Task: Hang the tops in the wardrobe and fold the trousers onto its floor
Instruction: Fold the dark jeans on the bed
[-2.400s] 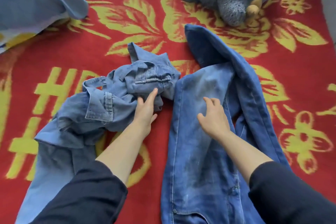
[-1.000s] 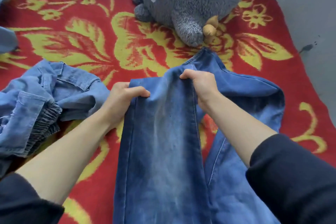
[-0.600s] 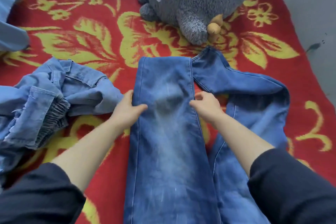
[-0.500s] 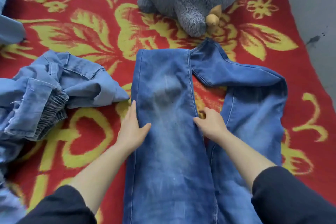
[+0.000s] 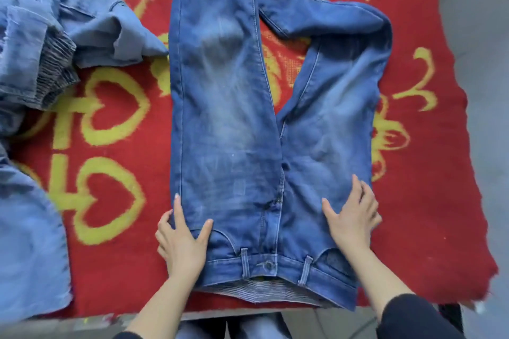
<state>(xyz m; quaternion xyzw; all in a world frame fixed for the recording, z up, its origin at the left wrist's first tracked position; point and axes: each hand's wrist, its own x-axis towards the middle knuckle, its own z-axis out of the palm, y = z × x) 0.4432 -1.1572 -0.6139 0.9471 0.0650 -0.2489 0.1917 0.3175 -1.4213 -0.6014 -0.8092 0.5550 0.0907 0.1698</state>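
The dark blue jeans (image 5: 228, 118) lay front-up and flat on the red blanket (image 5: 115, 256), waistband nearest the person, one leg straight and the other doubled back at its far end. The left hand (image 5: 181, 242) rested at the waist's left edge, fingers straight along the side seam and thumb spread onto the denim. The right hand (image 5: 351, 220) lay flat, fingers splayed wide, pressing the right hip. Neither hand gripped anything. A crumpled lighter denim garment (image 5: 41, 49) sat to the left, its corner touching the jeans.
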